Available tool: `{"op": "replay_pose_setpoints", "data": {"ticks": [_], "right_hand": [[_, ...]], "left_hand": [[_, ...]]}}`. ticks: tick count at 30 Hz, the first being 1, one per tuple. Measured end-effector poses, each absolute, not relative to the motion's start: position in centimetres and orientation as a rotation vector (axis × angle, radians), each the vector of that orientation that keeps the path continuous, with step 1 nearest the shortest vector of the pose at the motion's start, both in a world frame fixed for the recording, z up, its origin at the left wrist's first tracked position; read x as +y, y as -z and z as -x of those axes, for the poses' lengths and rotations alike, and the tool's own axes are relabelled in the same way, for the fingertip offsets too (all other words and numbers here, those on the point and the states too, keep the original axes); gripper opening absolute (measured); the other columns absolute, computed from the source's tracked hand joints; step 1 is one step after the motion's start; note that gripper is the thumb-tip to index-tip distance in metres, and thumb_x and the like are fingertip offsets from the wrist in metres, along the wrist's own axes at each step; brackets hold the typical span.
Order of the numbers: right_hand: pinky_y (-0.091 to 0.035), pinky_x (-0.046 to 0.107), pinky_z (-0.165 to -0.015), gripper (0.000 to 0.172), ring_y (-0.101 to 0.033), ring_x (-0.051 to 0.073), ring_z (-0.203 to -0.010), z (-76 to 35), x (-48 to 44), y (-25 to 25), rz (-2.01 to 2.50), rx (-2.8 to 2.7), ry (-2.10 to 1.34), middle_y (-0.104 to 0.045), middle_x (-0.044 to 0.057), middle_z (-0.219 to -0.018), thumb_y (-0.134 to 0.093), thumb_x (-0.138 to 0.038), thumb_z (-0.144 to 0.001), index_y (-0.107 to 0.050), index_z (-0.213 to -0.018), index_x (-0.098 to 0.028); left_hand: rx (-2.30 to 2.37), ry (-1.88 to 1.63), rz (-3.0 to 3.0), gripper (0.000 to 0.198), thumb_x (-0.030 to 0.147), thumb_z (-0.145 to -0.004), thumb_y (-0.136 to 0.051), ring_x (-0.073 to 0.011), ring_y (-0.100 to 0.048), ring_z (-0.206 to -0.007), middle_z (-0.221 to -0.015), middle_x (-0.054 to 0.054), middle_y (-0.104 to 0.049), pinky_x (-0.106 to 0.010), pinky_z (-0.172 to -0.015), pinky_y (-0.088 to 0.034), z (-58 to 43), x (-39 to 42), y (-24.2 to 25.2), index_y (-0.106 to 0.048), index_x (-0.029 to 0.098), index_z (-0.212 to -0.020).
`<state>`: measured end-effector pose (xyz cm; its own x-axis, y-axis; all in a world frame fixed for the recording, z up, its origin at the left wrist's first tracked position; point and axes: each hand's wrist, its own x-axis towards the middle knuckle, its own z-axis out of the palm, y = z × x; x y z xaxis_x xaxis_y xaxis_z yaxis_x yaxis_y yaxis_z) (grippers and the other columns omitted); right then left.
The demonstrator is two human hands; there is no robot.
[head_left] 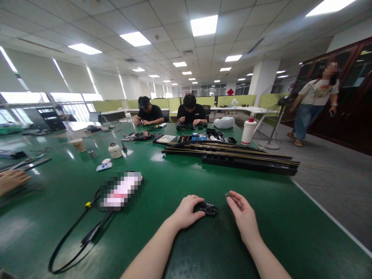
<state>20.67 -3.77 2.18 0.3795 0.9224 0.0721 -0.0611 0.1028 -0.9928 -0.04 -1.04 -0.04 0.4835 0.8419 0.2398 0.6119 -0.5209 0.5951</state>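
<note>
Near the front middle of the green table, my left hand (187,211) grips a small black plastic part (208,208) between thumb and fingers, and its inner face with fine details points up. My right hand (242,215) is raised just to the right of it, apart from the black part. Thumb and index finger pinch a small greyish piece (228,195), too small to name. The other fingers of that hand are curled.
Long black rails with thin brass-coloured rods (250,161) lie ahead of my hands. A white bottle with a red cap (248,131) stands behind them. A phone (122,192) and a black cable loop (68,228) lie left. Another person's hand (13,181) is at the far left; two people sit opposite.
</note>
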Motion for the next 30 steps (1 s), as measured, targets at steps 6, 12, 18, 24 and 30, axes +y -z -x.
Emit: {"op": "replay_pose_setpoints", "data": {"ticks": [6,12,18,24,30], "right_hand": [[-0.046,0.043,-0.092,0.047,-0.063,0.027,-0.097,-21.0,-3.9,-2.52,1.243,-0.873,-0.884,-0.07,0.009,-0.098,-0.072,-0.045,-0.058,-0.063,-0.095,-0.017],[-0.045,0.043,-0.093,0.049,-0.062,0.027,-0.099,-21.1,-3.97,-2.51,1.237,-0.855,-0.862,-0.068,0.01,-0.1,-0.071,-0.046,-0.06,-0.062,-0.099,-0.017],[-0.048,0.042,-0.089,0.046,-0.063,0.026,-0.095,-21.17,-3.86,-2.16,1.222,-0.854,-0.833,-0.069,0.008,-0.096,-0.071,-0.045,-0.061,-0.063,-0.097,-0.018],[-0.048,0.042,-0.09,0.045,-0.063,0.025,-0.094,-21.23,-3.66,-1.79,1.203,-0.859,-0.822,-0.069,0.008,-0.096,-0.071,-0.046,-0.062,-0.063,-0.097,-0.018],[-0.047,0.042,-0.091,0.046,-0.063,0.025,-0.094,-21.24,-3.78,-1.84,1.191,-0.844,-0.834,-0.069,0.007,-0.095,-0.072,-0.047,-0.061,-0.063,-0.096,-0.019]], "left_hand": [[1.205,-0.724,-2.292,0.042,0.029,-0.075,-0.068,-0.0233,-0.051,-0.105,-0.111,-0.005,-0.06,-0.036,-0.095,-0.038,0.06,-1.01,0.06,-0.057,0.022,-0.115],[1.214,-0.711,-2.278,0.042,0.027,-0.074,-0.068,-0.0231,-0.05,-0.106,-0.112,-0.005,-0.059,-0.036,-0.096,-0.038,-0.02,-1.12,-0.18,-0.057,0.022,-0.115],[1.214,-0.709,-2.279,0.042,0.028,-0.075,-0.068,-0.0226,-0.05,-0.106,-0.111,-0.005,-0.059,-0.036,-0.095,-0.038,0.0,-1.14,-0.19,-0.057,0.022,-0.115],[1.206,-0.711,-2.285,0.042,0.028,-0.075,-0.067,-0.0226,-0.05,-0.106,-0.112,-0.005,-0.059,-0.036,-0.096,-0.038,0.05,-1.03,-0.05,-0.057,0.022,-0.115],[1.191,-0.719,-2.298,0.042,0.028,-0.075,-0.067,-0.0229,-0.051,-0.105,-0.111,-0.005,-0.06,-0.036,-0.094,-0.038,0.03,-0.88,0.21,-0.057,0.023,-0.115]]}}
